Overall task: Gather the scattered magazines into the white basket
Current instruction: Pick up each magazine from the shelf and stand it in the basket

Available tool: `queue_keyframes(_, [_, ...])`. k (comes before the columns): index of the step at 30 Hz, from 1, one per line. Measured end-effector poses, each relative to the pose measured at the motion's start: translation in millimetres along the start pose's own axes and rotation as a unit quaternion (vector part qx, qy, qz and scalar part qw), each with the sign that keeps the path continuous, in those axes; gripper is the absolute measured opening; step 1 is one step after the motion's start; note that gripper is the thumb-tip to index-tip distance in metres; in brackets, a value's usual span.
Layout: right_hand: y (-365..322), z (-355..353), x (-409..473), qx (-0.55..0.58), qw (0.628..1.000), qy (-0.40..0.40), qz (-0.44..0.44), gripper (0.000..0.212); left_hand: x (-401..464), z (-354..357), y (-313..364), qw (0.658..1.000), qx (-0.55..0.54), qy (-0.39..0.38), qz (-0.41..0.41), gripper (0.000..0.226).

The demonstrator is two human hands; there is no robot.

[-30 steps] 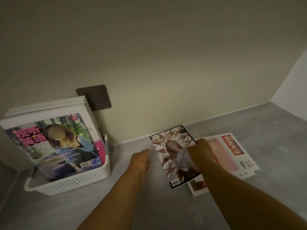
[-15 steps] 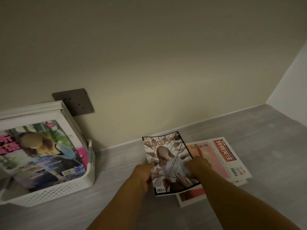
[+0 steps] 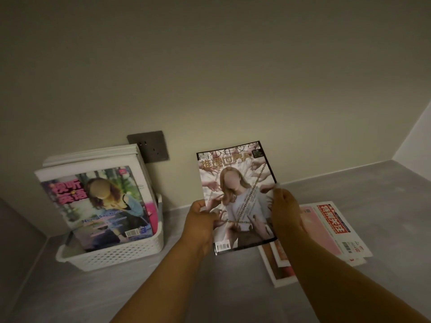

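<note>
A black-edged magazine [image 3: 235, 183] with a blonde figure on its cover is held upright in the air, to the right of the basket. My left hand [image 3: 200, 222] grips its lower left edge and my right hand [image 3: 285, 209] grips its right edge. The white perforated basket [image 3: 116, 252] stands at the left against the wall, with several magazines [image 3: 98, 201] leaning upright in it. A pink and white magazine with a red title [image 3: 331, 227] lies flat on the grey surface at the right, on top of another one [image 3: 279, 266].
A dark wall socket [image 3: 154, 146] sits on the beige wall behind the basket. The grey surface [image 3: 210, 287] ends at the wall behind and at a white side wall [image 3: 417, 141] at the far right.
The black-edged magazine has been lifted off the flat pile and tilted upright, with both hands now gripping its sides. The view has shifted so the basket sits nearer the middle.
</note>
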State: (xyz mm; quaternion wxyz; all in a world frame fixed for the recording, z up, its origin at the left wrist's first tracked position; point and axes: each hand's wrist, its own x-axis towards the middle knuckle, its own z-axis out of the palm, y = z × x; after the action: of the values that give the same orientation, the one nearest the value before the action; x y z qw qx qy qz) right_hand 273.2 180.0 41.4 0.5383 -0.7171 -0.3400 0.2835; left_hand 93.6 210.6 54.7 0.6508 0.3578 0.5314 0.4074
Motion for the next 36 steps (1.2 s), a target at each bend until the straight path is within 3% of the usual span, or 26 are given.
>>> queue_keyframes(3, [-24.6, 27.9, -19.9, 0.016, 0.995, 0.029, -0.098, 0.033, -16.3, -27.1, 18.5, 0.994, 0.041, 0.061, 0.080, 0.011])
queue_keyframes(9, [-67.9, 92.4, -50.7, -0.066, 0.970, -0.003, -0.233, 0.028, -17.5, -133.1, 64.4, 0.940, 0.120, 0.193, 0.255, 0.022])
queue_keyframes(12, [-89.7, 128.1, -67.5, -0.071, 0.967, -0.050, -0.238, 0.027, -19.4, -191.2, 82.1, 0.916, 0.169, 0.207, 0.300, 0.025])
queue_keyframes(14, [-100.6, 152.0, -77.0, -0.079, 0.964, -0.090, -0.237, 0.022, -41.6, -209.1, 103.7, 0.912, 0.161, 0.208, 0.315, 0.018])
queue_keyframes(17, [-113.0, 184.5, -90.5, -0.075, 0.963, -0.135, -0.222, 0.012, -49.7, -236.2, 118.2, 0.903, 0.152, 0.216, 0.338, 0.024])
queue_keyframes(21, [-118.9, 218.3, -101.1, -0.060, 0.967, -0.164, -0.187, 0.011, -32.8, -272.7, 115.0, 0.883, 0.207, 0.242, 0.345, 0.026])
queue_keyframes(27, [-98.4, 244.9, -98.9, -0.075, 0.972, -0.182, -0.129, 0.016, 2.3, -296.8, 81.8, 0.913, 0.173, 0.230, 0.289, 0.012])
queue_keyframes(36, [-54.6, 272.4, -86.3, -0.152, 0.962, -0.221, -0.044, 0.028, 53.1, -313.9, 40.3, 0.897, 0.256, 0.284, 0.220, 0.021])
